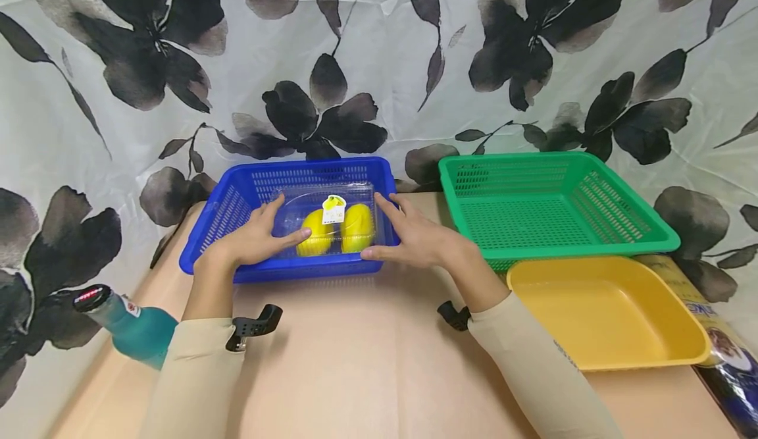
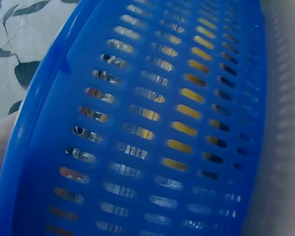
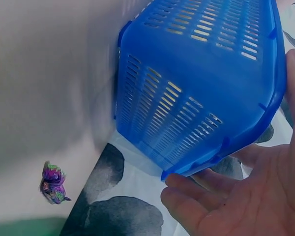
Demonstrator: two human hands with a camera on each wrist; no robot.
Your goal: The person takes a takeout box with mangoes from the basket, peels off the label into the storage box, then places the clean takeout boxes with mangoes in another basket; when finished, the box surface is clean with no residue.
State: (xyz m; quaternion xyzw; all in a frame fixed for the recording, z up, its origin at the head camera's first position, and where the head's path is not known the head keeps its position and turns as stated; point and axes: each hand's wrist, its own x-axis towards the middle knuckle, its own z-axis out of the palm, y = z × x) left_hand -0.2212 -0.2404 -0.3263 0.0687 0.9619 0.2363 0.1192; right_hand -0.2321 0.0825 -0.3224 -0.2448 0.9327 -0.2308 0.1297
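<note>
A clear plastic clamshell box lies inside a blue perforated basket. Two yellow mango-like fruits show through its lid, which bears a white label. My left hand reaches over the basket's front left, fingers spread, thumb beside the nearer fruit and fingertips at the box's left side. At the basket's right end is my right hand, its fingers extended along the rim and its thumb at the front corner. The right wrist view shows that palm beside the basket's outer wall.
A green perforated basket stands to the right, with a yellow tray in front. A printed packet lies at the far right. On the left stands a teal bottle. A purple wrapped sweet lies near the blue basket.
</note>
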